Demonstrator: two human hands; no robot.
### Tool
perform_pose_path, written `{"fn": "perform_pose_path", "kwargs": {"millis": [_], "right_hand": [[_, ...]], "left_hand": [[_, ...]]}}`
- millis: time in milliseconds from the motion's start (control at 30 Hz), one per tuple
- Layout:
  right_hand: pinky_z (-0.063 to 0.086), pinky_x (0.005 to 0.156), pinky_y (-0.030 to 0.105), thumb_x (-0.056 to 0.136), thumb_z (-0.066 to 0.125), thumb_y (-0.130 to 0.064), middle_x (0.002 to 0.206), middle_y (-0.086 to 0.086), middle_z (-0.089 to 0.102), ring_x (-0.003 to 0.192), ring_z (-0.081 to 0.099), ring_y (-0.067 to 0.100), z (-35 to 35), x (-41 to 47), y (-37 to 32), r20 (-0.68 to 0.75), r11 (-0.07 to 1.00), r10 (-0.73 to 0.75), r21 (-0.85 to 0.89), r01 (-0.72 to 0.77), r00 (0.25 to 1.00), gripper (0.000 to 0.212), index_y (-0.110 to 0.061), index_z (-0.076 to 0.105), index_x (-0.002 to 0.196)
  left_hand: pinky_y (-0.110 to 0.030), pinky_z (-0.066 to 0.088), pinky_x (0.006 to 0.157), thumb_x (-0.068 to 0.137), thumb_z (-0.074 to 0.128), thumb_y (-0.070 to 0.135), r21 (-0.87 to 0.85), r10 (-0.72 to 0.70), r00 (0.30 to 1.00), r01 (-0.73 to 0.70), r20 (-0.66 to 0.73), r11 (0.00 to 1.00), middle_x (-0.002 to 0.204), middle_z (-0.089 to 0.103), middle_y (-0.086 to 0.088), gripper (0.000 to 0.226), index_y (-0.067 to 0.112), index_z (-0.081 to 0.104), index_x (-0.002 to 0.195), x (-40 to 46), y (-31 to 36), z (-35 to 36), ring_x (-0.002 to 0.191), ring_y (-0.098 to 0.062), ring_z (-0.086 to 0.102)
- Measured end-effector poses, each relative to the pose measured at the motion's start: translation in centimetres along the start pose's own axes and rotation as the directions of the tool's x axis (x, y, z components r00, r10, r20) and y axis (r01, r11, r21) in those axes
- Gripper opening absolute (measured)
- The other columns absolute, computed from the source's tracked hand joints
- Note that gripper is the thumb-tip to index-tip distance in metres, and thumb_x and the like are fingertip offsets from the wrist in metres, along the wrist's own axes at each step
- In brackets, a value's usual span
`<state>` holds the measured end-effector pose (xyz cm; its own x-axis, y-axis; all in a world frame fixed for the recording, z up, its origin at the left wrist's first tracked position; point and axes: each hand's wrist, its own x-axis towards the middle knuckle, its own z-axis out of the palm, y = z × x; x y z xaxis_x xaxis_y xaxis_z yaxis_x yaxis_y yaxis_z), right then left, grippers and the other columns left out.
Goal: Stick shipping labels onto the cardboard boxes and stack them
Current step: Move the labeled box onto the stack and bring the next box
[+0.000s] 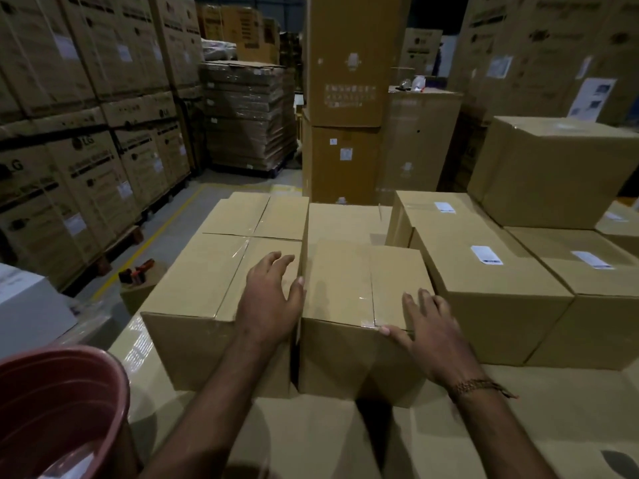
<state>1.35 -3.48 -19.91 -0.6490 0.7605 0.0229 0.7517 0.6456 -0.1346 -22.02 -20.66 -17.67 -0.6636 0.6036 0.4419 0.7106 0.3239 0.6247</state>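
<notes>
meanwhile both hands lie flat with fingers spread, the left hand (271, 299) on one unlabelled box (221, 271), the right hand (427, 331) on its near neighbour (349, 281), where a careless shove could jam them together

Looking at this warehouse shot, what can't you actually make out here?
- Print on the white labels: too small and blurred in the head view.
- Front box under the right hand: no label shows on top; its far sides are hidden.
- Left box: the left hand covers part of its top.
- Red bucket: cut off by the frame's bottom-left edge.
- Orange tool by the floor: too dark to identify.
</notes>
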Motion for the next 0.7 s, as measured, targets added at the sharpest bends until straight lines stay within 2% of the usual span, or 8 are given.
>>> {"fn": "perform_pose_path", "kwargs": {"millis": [100, 233, 300, 400, 700], "right_hand": [[0.031, 0.124, 0.050, 0.072, -0.007, -0.095, 0.174, 0.009, 0.018, 0.158, 0.015, 0.031, 0.3, 2.4, 0.0, -0.011, 0.999, -0.004, -0.043, 0.003, 1.000, 0.124, -0.021, 0.019, 0.168], [0.027, 0.127, 0.049, 0.071, 0.000, -0.091, 0.175, 0.012, 0.016, 0.158, 0.014, 0.034, 0.0, 5.6, -0.4, 0.006, 1.000, -0.004, -0.027, 0.004, 1.000, 0.122, -0.019, 0.018, 0.168], [0.026, 0.128, 0.050, 0.070, 0.000, -0.091, 0.175, 0.013, 0.015, 0.159, 0.013, 0.034, -0.1, 7.4, -0.6, 0.012, 0.999, -0.004, -0.033, 0.004, 1.000, 0.123, -0.019, 0.018, 0.168], [0.026, 0.127, 0.053, 0.075, 0.007, -0.090, 0.176, 0.012, 0.012, 0.161, 0.009, 0.035, 0.0, 10.3, -0.5, 0.027, 1.000, 0.001, -0.006, -0.001, 1.000, 0.118, -0.019, 0.015, 0.169], [0.023, 0.127, 0.054, 0.096, 0.028, -0.080, 0.176, 0.015, 0.013, 0.160, 0.010, 0.039, 0.5, 17.9, 0.1, 0.026, 0.999, -0.024, -0.033, 0.025, 0.999, 0.096, -0.018, 0.018, 0.168]], "left_hand": [[-0.042, 0.043, 0.113, 0.101, 0.065, 0.036, 0.028, -0.032, 0.997, 0.030, 0.071, 0.999, 0.158, 0.049, -0.001, 0.054, 0.022, 0.055, 0.152, 2.7, -1.2, 1.0, 0.147, -0.022, 0.042], [-0.050, 0.048, 0.111, 0.101, 0.064, 0.042, 0.105, -0.060, 0.986, 0.044, 0.156, 0.994, 0.161, 0.046, -0.002, 0.057, 0.023, 0.053, 0.153, 6.2, -1.9, 2.3, 0.147, -0.025, 0.043], [-0.049, 0.048, 0.111, 0.101, 0.063, 0.041, 0.126, -0.064, 0.983, 0.043, 0.170, 0.991, 0.162, 0.045, -0.002, 0.056, 0.023, 0.053, 0.153, 7.9, -2.2, 2.8, 0.146, -0.025, 0.045], [-0.047, 0.044, 0.115, 0.102, 0.061, 0.039, 0.157, -0.068, 0.977, 0.037, 0.200, 0.987, 0.164, 0.043, -0.002, 0.056, 0.022, 0.051, 0.154, 10.4, -2.6, 3.5, 0.148, -0.026, 0.043], [-0.054, 0.031, 0.125, 0.106, 0.050, 0.035, 0.215, -0.086, 0.934, 0.010, 0.347, 0.977, 0.169, 0.035, 0.001, 0.055, 0.022, 0.044, 0.159, 15.7, -4.8, 6.3, 0.158, -0.025, 0.026]]}}
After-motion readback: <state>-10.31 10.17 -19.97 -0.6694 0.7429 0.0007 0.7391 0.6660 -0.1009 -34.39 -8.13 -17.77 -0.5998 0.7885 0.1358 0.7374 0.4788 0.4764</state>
